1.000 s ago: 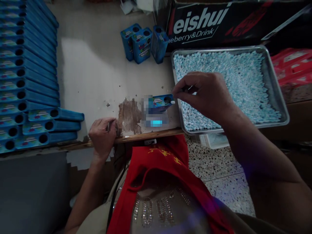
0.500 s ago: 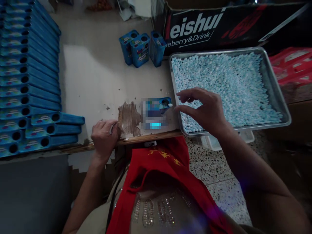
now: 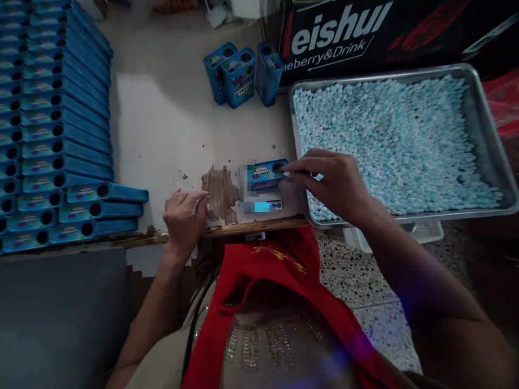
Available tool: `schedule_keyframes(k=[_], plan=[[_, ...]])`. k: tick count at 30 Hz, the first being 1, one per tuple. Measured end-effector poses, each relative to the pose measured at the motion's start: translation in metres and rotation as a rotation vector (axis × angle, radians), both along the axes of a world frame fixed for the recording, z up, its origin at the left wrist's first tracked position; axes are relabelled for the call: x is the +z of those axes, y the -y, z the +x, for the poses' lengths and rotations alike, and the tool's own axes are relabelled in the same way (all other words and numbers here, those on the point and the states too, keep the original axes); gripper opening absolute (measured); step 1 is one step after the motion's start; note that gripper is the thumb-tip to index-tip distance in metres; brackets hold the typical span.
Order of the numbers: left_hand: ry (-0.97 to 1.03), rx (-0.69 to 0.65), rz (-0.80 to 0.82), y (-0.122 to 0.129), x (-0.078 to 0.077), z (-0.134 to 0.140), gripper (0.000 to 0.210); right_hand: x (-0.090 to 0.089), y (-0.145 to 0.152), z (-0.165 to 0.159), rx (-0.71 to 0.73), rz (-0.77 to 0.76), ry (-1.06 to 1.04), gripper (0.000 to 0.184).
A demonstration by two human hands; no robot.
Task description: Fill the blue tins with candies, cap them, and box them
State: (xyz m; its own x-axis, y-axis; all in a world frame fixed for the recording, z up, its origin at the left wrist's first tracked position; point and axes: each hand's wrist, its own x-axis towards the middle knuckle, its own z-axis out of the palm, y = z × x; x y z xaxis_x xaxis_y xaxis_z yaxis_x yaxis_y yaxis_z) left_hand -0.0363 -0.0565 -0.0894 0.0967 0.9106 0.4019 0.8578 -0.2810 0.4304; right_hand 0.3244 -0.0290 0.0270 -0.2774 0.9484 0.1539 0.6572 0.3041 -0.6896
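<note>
A blue candy box (image 3: 265,175) with a dark round opening lies on a small scale (image 3: 277,206) whose display glows blue; part of both is pixelated. My right hand (image 3: 334,181) reaches over the tray's near left corner, its thumb and fingertips pinched together at the box's opening. Whatever they hold is too small to make out. Pale blue and white candies (image 3: 389,140) fill the metal tray (image 3: 497,162) under and beyond this hand. My left hand (image 3: 184,216) rests at the table edge left of the scale, fingers curled and closed; what is inside is hidden.
Rows of blue boxes (image 3: 67,116) stand packed on the left. Several more blue boxes (image 3: 240,78) stand at the back, beside a black carton (image 3: 340,46). A worn brown patch (image 3: 221,194) marks the table (image 3: 162,124). Below the tray is a white container (image 3: 430,231).
My right hand has moved left to the box's opening, and its fingers have closed into a pinch. The white candy seen at the opening no longer shows. The camera view has shifted slightly.
</note>
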Motion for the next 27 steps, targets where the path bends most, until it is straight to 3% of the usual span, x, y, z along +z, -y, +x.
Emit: schedule_keyframes(k=[4, 7, 11, 13, 16, 20, 24, 27], plan=[[0.044, -0.004, -0.027, 0.0, 0.005, 0.001, 0.016, 0.011, 0.005, 0.001, 0.008, -0.002, -0.006, 0.01], [0.131, -0.043, -0.044, -0.002, 0.016, 0.01, 0.018, 0.016, 0.01, 0.011, -0.065, 0.046, 0.05, 0.009], [0.258, -0.154, -0.08, -0.014, 0.032, 0.037, 0.04, 0.005, 0.011, 0.029, -0.247, 0.159, 0.205, 0.02], [0.31, -0.215, -0.105, -0.023, 0.036, 0.056, 0.056, -0.006, 0.007, 0.035, -0.254, 0.113, 0.176, 0.027], [0.336, -0.271, -0.146, -0.036, 0.041, 0.087, 0.065, -0.025, -0.002, 0.036, -0.226, -0.088, -0.048, 0.029], [0.386, -0.285, -0.211, -0.044, 0.048, 0.114, 0.046, -0.044, -0.019, 0.032, -0.234, -0.313, -0.424, 0.031], [0.408, -0.307, -0.232, -0.051, 0.056, 0.121, 0.04, -0.052, -0.031, 0.029, -0.258, -0.388, -0.673, 0.036], [0.329, -0.351, -0.139, -0.061, 0.068, 0.125, 0.036, -0.053, -0.033, 0.026, -0.234, -0.44, -0.813, 0.041]])
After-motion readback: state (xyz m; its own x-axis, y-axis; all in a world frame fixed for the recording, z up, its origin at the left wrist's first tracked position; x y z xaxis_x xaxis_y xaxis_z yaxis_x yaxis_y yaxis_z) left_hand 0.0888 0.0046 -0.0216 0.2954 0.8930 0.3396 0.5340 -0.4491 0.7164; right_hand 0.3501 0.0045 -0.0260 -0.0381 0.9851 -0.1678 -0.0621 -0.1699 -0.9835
